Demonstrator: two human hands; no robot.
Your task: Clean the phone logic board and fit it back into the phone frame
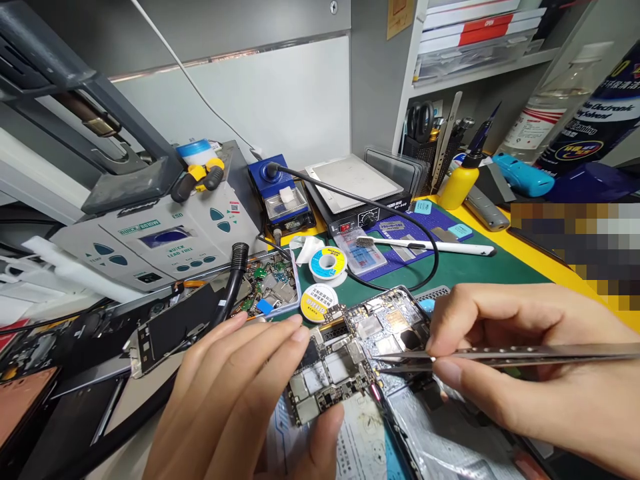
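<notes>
My left hand (235,393) holds a small phone circuit board (325,380) between fingers and thumb, at the edge of an opened phone (435,433). Metal-shielded chips and tiny parts cover the board. Pinched in my right hand (545,397) are metal tweezers (505,355), with their tips slightly apart and pointing left. The tips are beside the held board's right edge, over the phone's exposed upper part (393,330); whether they touch anything cannot be made out. The fingers of my left hand hide some of the board, and my right hand covers part of the phone.
Behind lie a solder spool (327,265), a round labelled tin (319,303) and a toothbrush (425,247). A tray of boards (270,280) and a black hose (233,287) are left, before a rework station (165,233). A heating plate (357,183) and yellow bottle (460,180) stand farther back.
</notes>
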